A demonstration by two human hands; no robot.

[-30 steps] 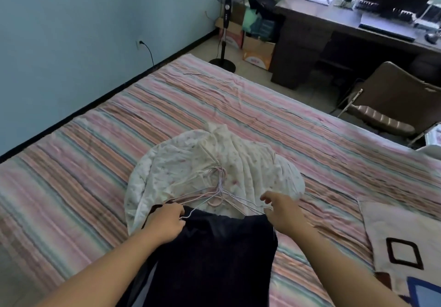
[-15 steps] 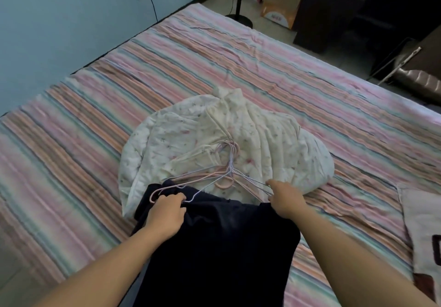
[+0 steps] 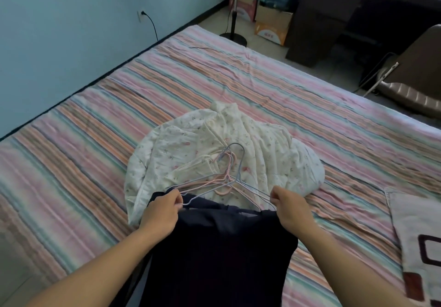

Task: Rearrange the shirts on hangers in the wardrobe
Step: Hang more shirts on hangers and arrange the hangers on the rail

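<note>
A dark navy garment (image 3: 219, 249) lies on the striped bed (image 3: 95, 144) in front of me, its top edge over a cream floral shirt (image 3: 181, 154). Several thin wire hangers (image 3: 226, 175), pink and pale blue, lie bunched on the floral shirt with their hooks pointing away from me. My left hand (image 3: 161, 211) pinches the left ends of the hangers at the navy garment's top left corner. My right hand (image 3: 290, 207) grips the right ends of the hangers at the garment's top right corner.
A patterned pillow (image 3: 420, 242) lies on the bed at the right. Beyond the bed stand a fan pole (image 3: 235, 8), cardboard boxes (image 3: 272, 24), a dark desk (image 3: 334, 15) and a brown chair (image 3: 415, 73). The blue wall (image 3: 71, 20) runs along the left.
The view tilted down and then back up a little. Both hands stayed on the hanger ends at the navy garment's top corners; the hangers shifted slightly on the floral shirt.
</note>
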